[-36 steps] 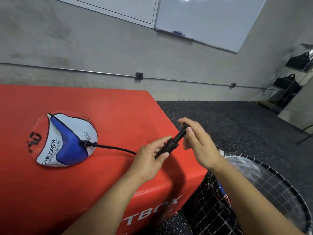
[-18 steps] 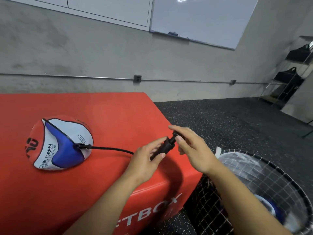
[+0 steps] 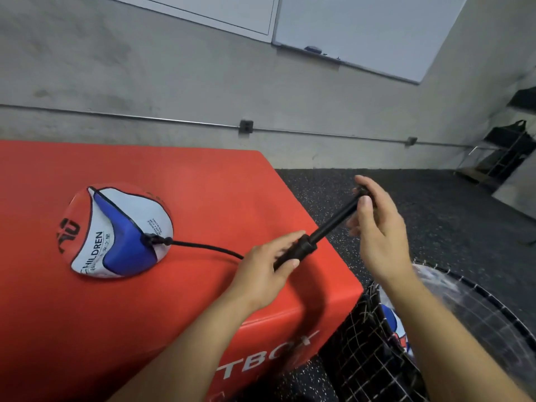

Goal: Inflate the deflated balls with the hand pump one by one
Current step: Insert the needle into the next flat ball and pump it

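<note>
I judged that a hard push could tug the hose (image 3: 206, 248) and pull the needle out of the flat ball (image 3: 116, 230), which lay on the left of the red box (image 3: 203, 184). My left hand (image 3: 261, 271) gripped the pump (image 3: 293, 253) body near the box's right edge. My right hand (image 3: 377, 227) held the handle, pulled out to the far right.

Ball (image 3: 116, 230), white panel: black capitals "HILDREN", the first letter cut off at the panel's edge, with smaller characters beside it too small to read. Second block of tiny black print on the white panel near the valve, illegible. Ball's red panel: a black logo mark, not decipherable. Red box (image 3: 203, 198), front face: white capitals "TBO", partly hidden by an arm.
</note>
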`<state>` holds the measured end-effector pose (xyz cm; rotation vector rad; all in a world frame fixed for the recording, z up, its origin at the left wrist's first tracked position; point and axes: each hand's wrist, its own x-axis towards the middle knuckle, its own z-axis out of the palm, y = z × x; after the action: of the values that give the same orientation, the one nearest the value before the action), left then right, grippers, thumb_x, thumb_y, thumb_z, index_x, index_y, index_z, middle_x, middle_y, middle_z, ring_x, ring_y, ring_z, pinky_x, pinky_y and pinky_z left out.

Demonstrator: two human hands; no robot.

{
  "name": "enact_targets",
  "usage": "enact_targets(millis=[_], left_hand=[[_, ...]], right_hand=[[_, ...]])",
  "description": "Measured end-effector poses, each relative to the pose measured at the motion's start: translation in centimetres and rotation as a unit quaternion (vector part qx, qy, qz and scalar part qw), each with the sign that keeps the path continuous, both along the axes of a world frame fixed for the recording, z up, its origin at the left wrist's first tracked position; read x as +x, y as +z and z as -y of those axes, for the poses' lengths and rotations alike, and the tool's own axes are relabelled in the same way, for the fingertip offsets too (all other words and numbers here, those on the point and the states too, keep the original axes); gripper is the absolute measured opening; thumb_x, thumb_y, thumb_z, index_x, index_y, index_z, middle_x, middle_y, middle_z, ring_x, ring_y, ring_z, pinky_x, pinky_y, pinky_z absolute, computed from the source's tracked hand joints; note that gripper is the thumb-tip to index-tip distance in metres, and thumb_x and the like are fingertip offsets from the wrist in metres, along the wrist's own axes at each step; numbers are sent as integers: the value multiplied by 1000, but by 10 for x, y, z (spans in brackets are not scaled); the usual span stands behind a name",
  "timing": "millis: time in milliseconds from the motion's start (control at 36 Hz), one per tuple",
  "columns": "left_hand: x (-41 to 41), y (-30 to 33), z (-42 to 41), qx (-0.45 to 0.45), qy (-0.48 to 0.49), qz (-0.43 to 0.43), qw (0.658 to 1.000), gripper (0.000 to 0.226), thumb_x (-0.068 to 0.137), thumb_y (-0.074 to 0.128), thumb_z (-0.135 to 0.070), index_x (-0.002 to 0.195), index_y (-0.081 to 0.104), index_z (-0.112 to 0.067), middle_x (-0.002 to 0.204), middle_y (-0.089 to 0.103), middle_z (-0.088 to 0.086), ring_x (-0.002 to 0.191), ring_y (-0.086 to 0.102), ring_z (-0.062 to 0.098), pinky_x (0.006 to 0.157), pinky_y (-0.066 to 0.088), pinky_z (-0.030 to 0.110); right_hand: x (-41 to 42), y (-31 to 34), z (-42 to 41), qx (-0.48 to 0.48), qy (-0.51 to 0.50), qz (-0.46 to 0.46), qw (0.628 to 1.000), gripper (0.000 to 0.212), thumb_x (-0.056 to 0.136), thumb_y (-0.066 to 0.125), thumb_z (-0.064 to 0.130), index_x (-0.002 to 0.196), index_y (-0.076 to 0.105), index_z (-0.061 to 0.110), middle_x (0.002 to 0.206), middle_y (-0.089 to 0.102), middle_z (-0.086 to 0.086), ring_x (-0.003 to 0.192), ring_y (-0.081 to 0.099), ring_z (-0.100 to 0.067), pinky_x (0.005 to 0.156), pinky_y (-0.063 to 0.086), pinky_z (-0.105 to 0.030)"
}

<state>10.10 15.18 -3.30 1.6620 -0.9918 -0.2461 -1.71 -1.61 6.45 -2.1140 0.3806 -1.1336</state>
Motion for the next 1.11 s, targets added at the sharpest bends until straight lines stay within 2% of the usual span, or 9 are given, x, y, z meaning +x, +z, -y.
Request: enact_targets(millis=[56,139,250,389,583,750,861,1000,1111], left_hand=[[3,-1,0,-9,2,-13,1000,61,89,63,-30,138,48,-62,128,72,-12,121,64,-1,110,50,32],[8,-4,-1,-17,-4,-40,999,60,89,63,-27,140,51,-57,132,71,-6,123,65,3,113,49,35],[10,-4,-1,-32,-1,-55,998,58,89,64,-26,142,58,-47,134,71,-2,125,64,3,113,49,33],[8,-3,0,-36,7,-57,998,58,89,67,-24,136,53,-55,137,69,5,127,64,7,114,49,35],[3,1,-1,-35,-7,-45,998,59,96,69,-14,137,53,-54,136,69,-1,129,61,-1,110,46,20],[-1,3,-2,-34,-25,-32,999,60,98,66,-1,141,57,-42,131,71,-6,122,62,-8,102,43,9],[-6,2,0,-28,-27,-9,999,64,96,67,-11,137,55,-58,130,72,-12,123,63,-5,106,45,16],[-5,-4,6,-2,-21,2,1000,60,92,63,-28,142,52,-59,130,71,-21,125,63,-2,114,48,34],[-1,-5,5,-9,-17,-4,1000,60,91,63,-27,141,52,-58,130,71,-21,125,63,-2,113,48,34]], right_hand=[[8,-6,-8,-22,5,-34,999,33,111,44,36,142,56,37,123,60,11,89,66,-18,86,57,-46],[15,-15,-16,-41,32,-69,996,36,111,45,29,145,56,31,119,58,16,78,65,-10,80,56,-31],[18,-29,-20,-74,60,-129,987,38,112,44,29,148,52,38,123,56,20,77,68,-15,83,58,-41],[17,-45,-25,-80,96,-160,979,42,107,45,45,149,47,47,130,55,22,92,66,-7,90,57,-45],[10,-46,-25,-52,87,-110,989,41,108,43,42,147,56,38,105,57,18,85,64,-18,85,56,-51],[3,-15,-16,17,50,-14,999,33,108,48,32,138,61,33,100,63,7,68,59,-13,65,53,-36],[-15,10,4,69,13,75,995,28,112,46,19,135,60,25,84,54,6,65,50,-14,59,49,-34],[-25,12,15,48,-14,67,997,33,114,43,21,142,58,24,90,53,-11,66,50,-13,60,49,-31],[-13,5,12,24,-36,46,998,37,111,43,38,146,55,37,109,58,-17,76,60,-16,69,53,-38]])
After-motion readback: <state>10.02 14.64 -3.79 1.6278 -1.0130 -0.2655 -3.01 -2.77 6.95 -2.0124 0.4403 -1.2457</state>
